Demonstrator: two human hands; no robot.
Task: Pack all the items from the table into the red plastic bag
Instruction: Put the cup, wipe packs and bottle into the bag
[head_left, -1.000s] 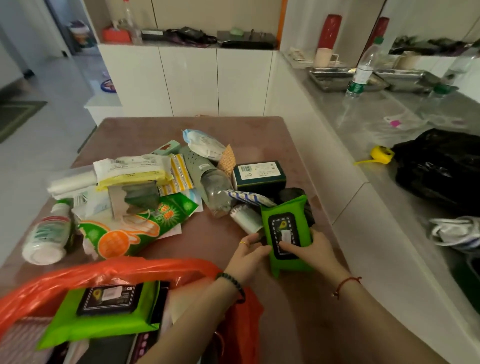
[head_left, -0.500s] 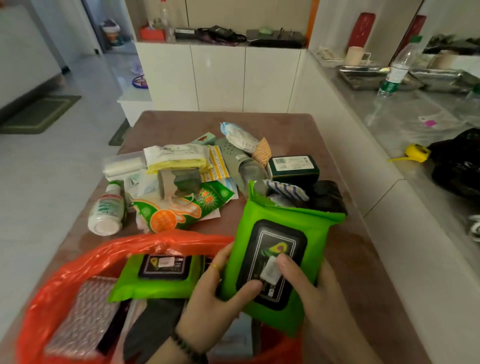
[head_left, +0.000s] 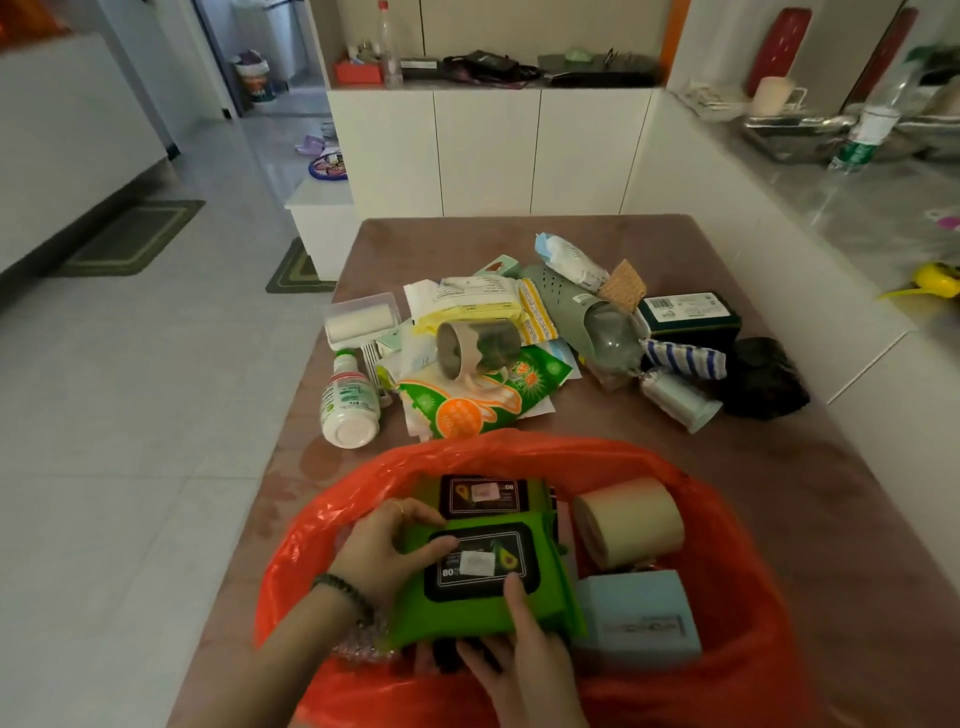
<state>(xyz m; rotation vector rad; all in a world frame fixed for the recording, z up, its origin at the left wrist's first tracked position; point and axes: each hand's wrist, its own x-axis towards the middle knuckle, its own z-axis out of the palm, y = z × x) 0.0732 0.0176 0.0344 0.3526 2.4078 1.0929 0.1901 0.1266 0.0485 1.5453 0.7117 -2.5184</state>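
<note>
The wipes pack (head_left: 449, 618) lies label-up inside the bag (head_left: 519, 448), its long axis running left to right and its near edge tipped toward the person. The left hand (head_left: 387, 551) grips its left end with the thumb on the label. The right hand (head_left: 514, 662) pinches the near edge, thumb on top. A second pack (head_left: 483, 494) lies just behind, with a tape roll (head_left: 631, 522) and a blue box (head_left: 636, 616) to the right.

Left hand (head_left: 384, 551) wears beaded bracelet (head_left: 340, 590), gold ring (head_left: 398, 506).

Two green wipe packs (head_left: 483, 603) (head_left: 483, 494) (both bagged), one beige roll (head_left: 631, 522), one mug (head_left: 478, 348).
</note>
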